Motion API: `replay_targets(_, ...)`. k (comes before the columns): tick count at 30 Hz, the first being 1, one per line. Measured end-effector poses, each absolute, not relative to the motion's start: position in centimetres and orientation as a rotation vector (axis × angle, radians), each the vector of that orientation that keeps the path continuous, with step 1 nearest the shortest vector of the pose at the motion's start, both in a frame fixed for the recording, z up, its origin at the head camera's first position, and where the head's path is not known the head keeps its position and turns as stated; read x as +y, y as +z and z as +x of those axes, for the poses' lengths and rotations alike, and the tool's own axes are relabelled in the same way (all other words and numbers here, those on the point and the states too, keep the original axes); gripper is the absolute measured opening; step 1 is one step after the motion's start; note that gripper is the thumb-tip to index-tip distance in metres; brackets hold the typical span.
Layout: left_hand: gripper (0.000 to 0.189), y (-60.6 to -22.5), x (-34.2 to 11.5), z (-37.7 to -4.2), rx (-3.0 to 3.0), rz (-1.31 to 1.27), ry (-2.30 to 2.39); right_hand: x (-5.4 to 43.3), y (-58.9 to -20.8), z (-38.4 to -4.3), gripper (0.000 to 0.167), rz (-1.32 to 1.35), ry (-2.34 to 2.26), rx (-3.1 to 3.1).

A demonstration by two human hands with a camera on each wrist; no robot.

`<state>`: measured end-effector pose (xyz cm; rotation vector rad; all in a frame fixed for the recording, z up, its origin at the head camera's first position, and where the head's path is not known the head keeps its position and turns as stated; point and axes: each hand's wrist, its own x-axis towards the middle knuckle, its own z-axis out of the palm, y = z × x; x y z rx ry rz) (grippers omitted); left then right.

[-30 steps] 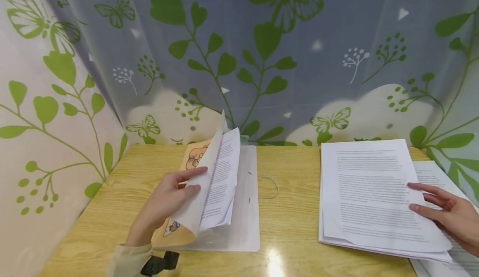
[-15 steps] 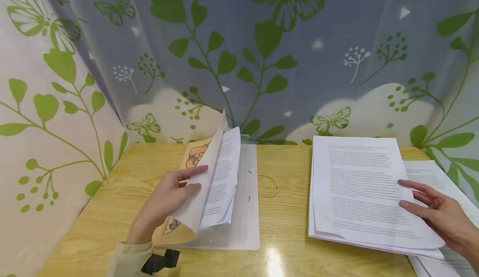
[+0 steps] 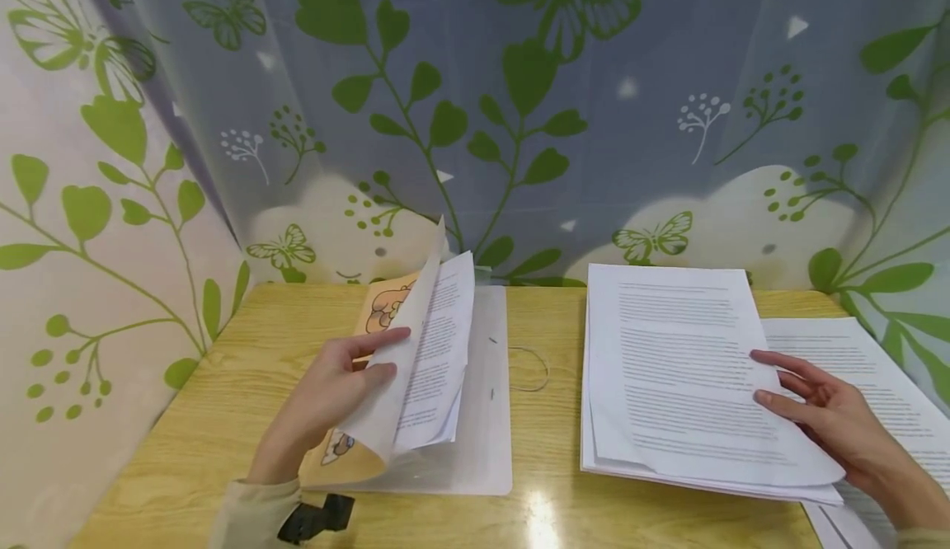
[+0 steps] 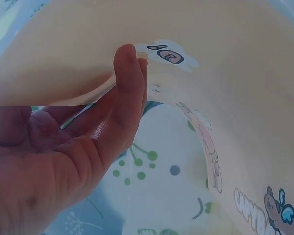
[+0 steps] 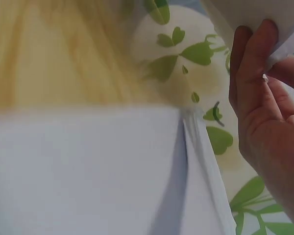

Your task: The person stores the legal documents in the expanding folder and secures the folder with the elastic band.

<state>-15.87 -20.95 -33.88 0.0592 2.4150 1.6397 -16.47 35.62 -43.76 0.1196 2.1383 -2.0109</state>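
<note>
My left hand (image 3: 334,392) holds the folder's tan cover (image 3: 345,458), which has cartoon animals on it and is bent up, pale inside showing. Printed sheets (image 3: 438,359) stand slanted against that cover, above the folder's translucent back (image 3: 486,458). In the left wrist view, fingers and thumb of the left hand (image 4: 95,132) lie on either side of the cover's edge. At the right, my right hand (image 3: 839,417) grips a stack of printed paper (image 3: 690,368) by its right edge. The right wrist view shows that hand (image 5: 269,98) pinching the stack's corner.
More printed sheets (image 3: 853,359) lie on the wooden table (image 3: 549,318), partly under the held stack. A thin loop (image 3: 547,368) sticks out beside the folder. A patterned curtain (image 3: 475,120) hangs behind the table.
My right hand has moved left with the paper stack, nearer the folder, uncovering more of the sheets at the right. The left hand and the folder cover have stayed in place.
</note>
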Motion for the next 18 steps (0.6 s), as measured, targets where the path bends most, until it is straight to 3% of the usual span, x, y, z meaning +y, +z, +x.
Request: replay_targets(18,0.050,-33.9,-20.9,-16.0,2.399,0.031,1.638,31.6,-43.0,-17.7,0.047,0.007,-2.027,2.063)
